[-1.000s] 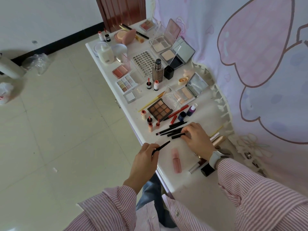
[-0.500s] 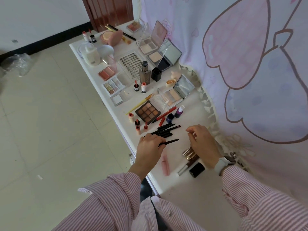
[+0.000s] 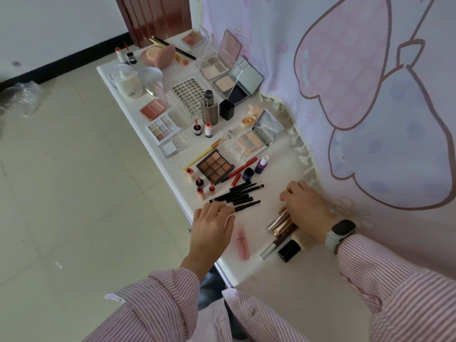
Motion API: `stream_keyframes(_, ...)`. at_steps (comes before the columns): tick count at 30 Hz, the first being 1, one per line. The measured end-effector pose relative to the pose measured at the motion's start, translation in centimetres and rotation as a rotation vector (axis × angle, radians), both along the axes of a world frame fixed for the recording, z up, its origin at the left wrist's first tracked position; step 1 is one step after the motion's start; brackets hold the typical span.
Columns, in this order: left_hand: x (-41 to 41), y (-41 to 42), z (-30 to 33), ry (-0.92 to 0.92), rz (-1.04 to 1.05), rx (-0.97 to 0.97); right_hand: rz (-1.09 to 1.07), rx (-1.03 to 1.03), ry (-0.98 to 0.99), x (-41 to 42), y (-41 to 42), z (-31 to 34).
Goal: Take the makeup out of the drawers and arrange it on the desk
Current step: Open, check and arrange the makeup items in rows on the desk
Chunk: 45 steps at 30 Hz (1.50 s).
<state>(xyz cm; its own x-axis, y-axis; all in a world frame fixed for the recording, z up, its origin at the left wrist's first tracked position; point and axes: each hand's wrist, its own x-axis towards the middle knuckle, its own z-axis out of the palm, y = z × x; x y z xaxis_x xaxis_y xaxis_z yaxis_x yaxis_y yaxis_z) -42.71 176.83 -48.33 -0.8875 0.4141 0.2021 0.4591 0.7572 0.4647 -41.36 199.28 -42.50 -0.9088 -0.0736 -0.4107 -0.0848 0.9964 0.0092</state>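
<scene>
Left hand (image 3: 209, 230) has set down the black pencil (image 3: 246, 206), fingers spread.

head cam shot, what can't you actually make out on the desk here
- Head view: the gold tubes run under the right hand, so their far ends and number are hidden.
- Head view: the left hand covers the near end of the nearest black pencil; whether it grips it is unclear.
- Head view: labels on the small red-capped bottles are too small to read.
- Head view: no drawers show.

Pink-and-white striped sleeves (image 3: 158, 299), white-strapped smartwatch (image 3: 341, 230) on right wrist
</scene>
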Motion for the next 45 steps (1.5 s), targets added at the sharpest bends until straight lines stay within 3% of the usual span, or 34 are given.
stream_keyframes(4,2.0,-1.5,-0.2,0.027,0.072,-0.034,0.118,0.03,-0.084,-1.3,-0.3,-0.5)
stream_keyframes(8,3.7,-2.1,-0.6,-0.079,0.124,-0.156,0.183,0.067,-0.091,-1.5,-0.8,-0.9)
stream_keyframes(12,4.1,-2.1,-1.0,-0.178,0.156,-0.291,0.182,0.137,-0.066,-0.9,-0.7,-0.2)
stream_keyframes(20,3.9,-2.1,-0.5,-0.203,0.165,-0.38,0.238,0.229,-0.1,-1.5,-1.0,-0.5)
stream_keyframes(23,3.7,-2.2,-0.4,-0.229,0.16,-0.393,0.372,0.175,0.142,-1.9,-1.0,-1.0)
stream_keyframes(29,3.7,-2.3,-0.5,-0.275,0.155,-0.373,0.427,-0.031,0.455,-0.7,-1.6,-0.9)
stream_keyframes(37,3.9,-3.1,-0.8,-0.307,0.116,-0.32,0.373,-0.212,0.385,0.3,-5.9,-4.0)
stream_keyframes(42,3.9,-3.4,-0.7,-0.304,0.101,-0.297,0.193,-0.26,0.412,0.6,-7.1,-3.1)
stream_keyframes(45,4.2,-3.4,-0.8,-0.303,0.105,-0.226,0.129,-0.313,0.319,2.4,-7.5,-2.4)
